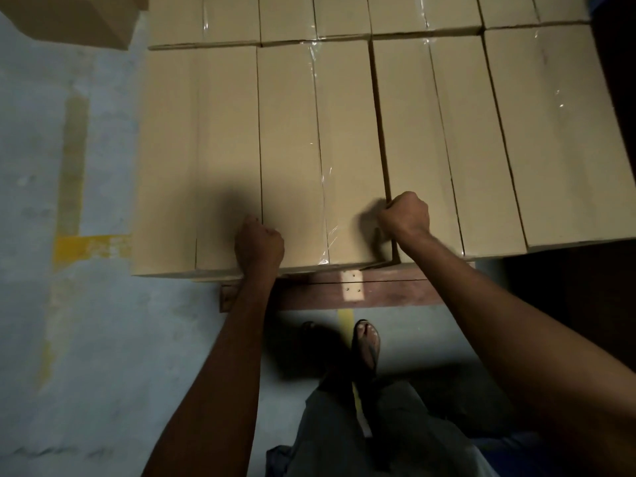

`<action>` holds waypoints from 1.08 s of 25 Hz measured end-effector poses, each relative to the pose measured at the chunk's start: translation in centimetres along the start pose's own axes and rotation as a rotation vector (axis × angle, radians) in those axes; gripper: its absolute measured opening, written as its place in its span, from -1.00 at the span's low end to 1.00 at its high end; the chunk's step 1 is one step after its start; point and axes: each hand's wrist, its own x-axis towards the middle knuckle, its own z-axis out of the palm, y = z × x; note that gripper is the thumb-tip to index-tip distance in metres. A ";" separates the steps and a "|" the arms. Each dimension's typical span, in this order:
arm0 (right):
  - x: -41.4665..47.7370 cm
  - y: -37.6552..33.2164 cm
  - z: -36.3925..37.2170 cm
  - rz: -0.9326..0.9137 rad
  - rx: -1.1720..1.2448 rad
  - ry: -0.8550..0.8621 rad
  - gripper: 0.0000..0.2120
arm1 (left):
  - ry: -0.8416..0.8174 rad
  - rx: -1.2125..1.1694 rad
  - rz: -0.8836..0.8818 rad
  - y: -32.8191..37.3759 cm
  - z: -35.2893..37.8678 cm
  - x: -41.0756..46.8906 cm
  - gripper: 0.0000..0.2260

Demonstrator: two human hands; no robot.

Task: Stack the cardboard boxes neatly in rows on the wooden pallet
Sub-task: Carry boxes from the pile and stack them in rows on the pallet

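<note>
The long tan cardboard box [292, 149] has shiny clear tape down its top. It lies in the front row on the wooden pallet [361, 290], between other boxes [481, 132]. The left grip [260, 242] and right grip [406, 215] curl tight over its two sides.

Slim gap [378, 132], seemingly, between packed boxes [292, 132]

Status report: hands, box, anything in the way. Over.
Left hand and right hand both grip the front-row box at its side seams. Box at front edge of wooden pallet, right gap open, not flush. Nothing blocking.
</note>
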 end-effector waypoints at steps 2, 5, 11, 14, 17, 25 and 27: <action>-0.1 0.0 0.2 -0.025 -0.023 0.003 -0.80 | -0.053 -0.026 -0.055 0.5 0.5 -0.7 -0.58; -0.7 1.2 0.7 -0.094 -0.017 -0.041 -0.82 | -0.118 -0.003 -0.072 0.1 2.3 -2.0 -0.31; -1.2 5.9 -1.8 -0.469 -0.293 -0.191 -0.24 | -0.208 0.159 0.547 1.7 6.0 -4.2 -0.19; -0.9 9.3 -3.2 -0.584 -0.605 -0.245 0.10 | -0.415 0.417 0.837 4.2 8.0 -6.0 -0.14; 0.1 11.6 -3.5 -0.630 -0.681 -0.087 0.07 | -0.434 0.547 0.929 6.0 11.0 -7.1 -0.06; 3.1 11.8 -3.5 -0.739 -0.660 -0.034 0.06 | -0.231 0.661 0.971 6.6 14.0 -7.1 -0.22; 3.0 12.1 -3.8 -0.753 -0.651 -0.037 0.04 | -0.238 0.674 0.970 6.6 14.0 -6.9 -0.15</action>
